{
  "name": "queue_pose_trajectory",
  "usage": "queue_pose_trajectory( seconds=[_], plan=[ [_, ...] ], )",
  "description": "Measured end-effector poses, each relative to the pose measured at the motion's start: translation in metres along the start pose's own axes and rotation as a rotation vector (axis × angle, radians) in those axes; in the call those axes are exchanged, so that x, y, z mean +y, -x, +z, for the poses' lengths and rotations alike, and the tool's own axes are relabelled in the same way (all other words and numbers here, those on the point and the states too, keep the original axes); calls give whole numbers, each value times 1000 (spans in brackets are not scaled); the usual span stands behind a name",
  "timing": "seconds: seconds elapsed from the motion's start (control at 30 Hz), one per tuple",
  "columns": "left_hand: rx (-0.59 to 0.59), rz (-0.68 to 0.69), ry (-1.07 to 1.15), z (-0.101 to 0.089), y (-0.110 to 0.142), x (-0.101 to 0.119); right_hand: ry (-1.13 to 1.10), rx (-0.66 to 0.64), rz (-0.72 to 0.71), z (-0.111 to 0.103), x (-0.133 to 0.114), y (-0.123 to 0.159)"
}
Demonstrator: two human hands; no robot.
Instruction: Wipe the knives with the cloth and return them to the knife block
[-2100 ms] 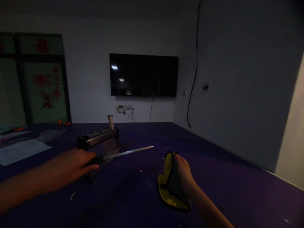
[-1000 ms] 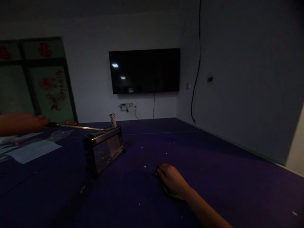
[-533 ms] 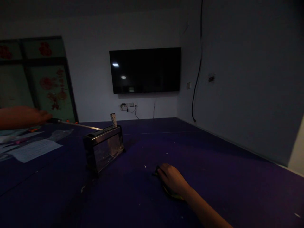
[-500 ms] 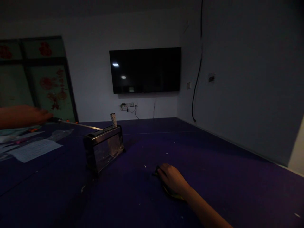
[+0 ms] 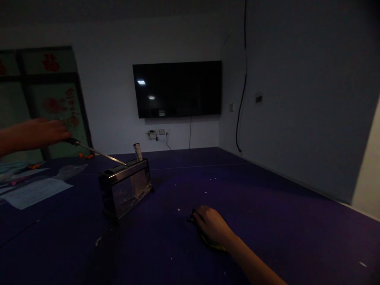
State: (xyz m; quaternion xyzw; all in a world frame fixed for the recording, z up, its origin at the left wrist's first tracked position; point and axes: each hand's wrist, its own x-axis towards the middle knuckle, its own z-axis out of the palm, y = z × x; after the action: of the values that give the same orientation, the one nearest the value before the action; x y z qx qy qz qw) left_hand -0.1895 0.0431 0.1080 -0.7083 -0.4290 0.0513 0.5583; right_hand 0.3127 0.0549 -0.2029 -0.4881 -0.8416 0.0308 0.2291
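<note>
My left hand [image 5: 44,132] is raised at the far left and grips the dark handle of a long thin knife [image 5: 97,152]. The blade slopes down to the right, its tip touching the slotted top of a metal knife block [image 5: 124,188] with a clear front panel. One patterned handle [image 5: 137,152] sticks up from the block's far end. My right hand [image 5: 212,227] lies palm down on the dark purple table, pressed onto a yellow cloth [image 5: 213,246], most of which it hides.
White paper sheets [image 5: 35,190] and clear plastic [image 5: 69,171] lie at the left of the table [image 5: 282,225]. Small white crumbs dot the surface. A dark television [image 5: 177,89] hangs on the far wall, above a power socket [image 5: 156,133]. The room is dim.
My left hand has risen, steepening the knife, and the tip now rests on the block's top. Two seconds ago my right hand held the cloth up; it now lies flat on it.
</note>
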Motion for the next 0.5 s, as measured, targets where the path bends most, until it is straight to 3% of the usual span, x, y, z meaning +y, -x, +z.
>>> queue_pose_trajectory(
  seconds=[0.1,0.23,0.4,0.5],
  plan=[
    [-36,-1,-146,-8,-26,7,2,-6,6,0,0,0],
    [78,-9,-272,-13,-70,21,18,-10,8,2,0,1],
    [136,72,-206,-14,-124,45,46,-17,6,3,-1,1],
    [136,145,-168,-4,-141,64,59,-23,1,2,-2,1]
  ],
)
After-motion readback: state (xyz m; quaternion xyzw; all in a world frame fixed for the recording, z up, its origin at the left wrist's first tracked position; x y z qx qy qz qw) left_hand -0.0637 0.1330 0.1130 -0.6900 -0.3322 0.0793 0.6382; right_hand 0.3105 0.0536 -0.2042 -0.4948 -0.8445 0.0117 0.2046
